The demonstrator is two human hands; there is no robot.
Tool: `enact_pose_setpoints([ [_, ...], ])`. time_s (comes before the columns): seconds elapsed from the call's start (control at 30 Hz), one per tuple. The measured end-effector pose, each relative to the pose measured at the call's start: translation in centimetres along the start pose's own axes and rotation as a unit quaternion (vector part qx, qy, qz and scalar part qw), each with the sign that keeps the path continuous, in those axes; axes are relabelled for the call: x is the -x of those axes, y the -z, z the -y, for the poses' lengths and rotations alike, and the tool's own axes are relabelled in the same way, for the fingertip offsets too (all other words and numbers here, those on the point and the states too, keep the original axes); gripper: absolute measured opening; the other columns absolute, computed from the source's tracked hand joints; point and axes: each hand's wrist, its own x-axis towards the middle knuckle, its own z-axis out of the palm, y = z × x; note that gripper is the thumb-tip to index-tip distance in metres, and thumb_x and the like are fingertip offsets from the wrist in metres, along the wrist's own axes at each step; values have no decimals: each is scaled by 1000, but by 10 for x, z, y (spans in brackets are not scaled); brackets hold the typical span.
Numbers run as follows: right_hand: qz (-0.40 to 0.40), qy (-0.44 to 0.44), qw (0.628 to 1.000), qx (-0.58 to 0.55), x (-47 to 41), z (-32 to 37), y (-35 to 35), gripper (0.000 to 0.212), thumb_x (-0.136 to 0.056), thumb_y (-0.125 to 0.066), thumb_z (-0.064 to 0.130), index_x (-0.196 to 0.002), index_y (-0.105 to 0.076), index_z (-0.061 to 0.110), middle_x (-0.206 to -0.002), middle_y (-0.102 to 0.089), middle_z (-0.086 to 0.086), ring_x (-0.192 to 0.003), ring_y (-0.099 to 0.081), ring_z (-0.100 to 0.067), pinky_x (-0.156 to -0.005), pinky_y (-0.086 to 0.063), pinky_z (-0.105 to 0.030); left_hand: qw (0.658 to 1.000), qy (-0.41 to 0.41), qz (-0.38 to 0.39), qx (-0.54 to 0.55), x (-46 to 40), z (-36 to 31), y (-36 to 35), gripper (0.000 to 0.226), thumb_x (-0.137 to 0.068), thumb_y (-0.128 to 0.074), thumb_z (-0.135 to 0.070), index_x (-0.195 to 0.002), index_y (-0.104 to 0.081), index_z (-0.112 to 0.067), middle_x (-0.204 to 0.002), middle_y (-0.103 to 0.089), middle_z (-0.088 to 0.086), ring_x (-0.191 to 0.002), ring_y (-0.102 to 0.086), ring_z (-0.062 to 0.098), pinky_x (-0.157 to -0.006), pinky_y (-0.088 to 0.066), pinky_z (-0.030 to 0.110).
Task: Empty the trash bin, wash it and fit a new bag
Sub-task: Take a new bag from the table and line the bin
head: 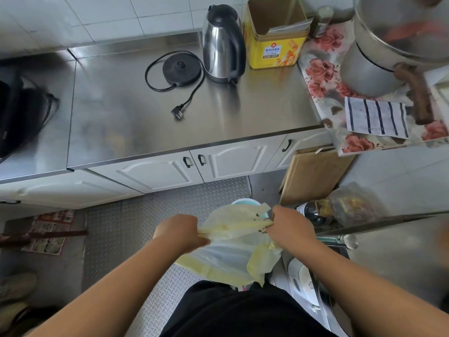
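A pale yellow and translucent white trash bag (230, 254) hangs in front of my body over the checker-plate floor. My left hand (181, 231) is closed on the bag's upper left edge. My right hand (289, 226) grips the bag's top at the right, and the yellow rim is pulled taut between the two hands. Behind the bag only a light teal rim of the trash bin (244, 203) shows; the bag hides the rest of it.
A steel counter (150, 113) holds a kettle (222, 45), its base with cord (181, 68) and a yellow tin (275, 32). A wooden board (313, 175) leans right of the white cabinets. Bottles and a plastic bag (349, 205) crowd the floor beside it.
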Motion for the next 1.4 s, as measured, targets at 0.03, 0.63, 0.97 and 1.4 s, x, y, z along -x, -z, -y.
enact_pose_setpoints([
  [0.03,3,3,1000,1,-1,0,0,13,-77,-53,34,-90,-54,31,-88,-62,5,-79,-58,-22,-57,-39,-31,1000,10,-11,3,-2,0,-3,35,-84,-56,-58,-91,-59,-24,-86,-56,-7,-86,-59,19,-67,-44,31],
  [0.63,54,-205,844,-492,1,-17,5,29,-83,-41,-7,-86,-68,3,-80,-63,-18,-67,-60,-30,-55,-51,-38,700,104,-10,707,-18,-15,-2,11,-89,-64,-14,-100,-67,-17,-89,-69,15,-65,-66,25,-50,-54,32],
  [0.97,174,-307,506,-787,1,-19,13,36,-90,-31,-6,-81,-64,1,-53,-40,-6,-29,-37,-12,-37,-49,-27,987,63,-25,144,-24,-13,-27,33,-86,-56,-50,-70,-56,-21,-72,-63,-5,-65,-60,12,-55,-45,25],
  [1.4,168,142,974,-52,-31,-61,-93,57,-65,-55,45,-121,-46,35,-114,-52,8,-105,-50,-19,-85,-49,-36,871,258,31,418,-118,-31,-97,22,-89,-52,-10,-68,-53,-13,-79,-58,9,-74,-55,26,-66,-49,34],
])
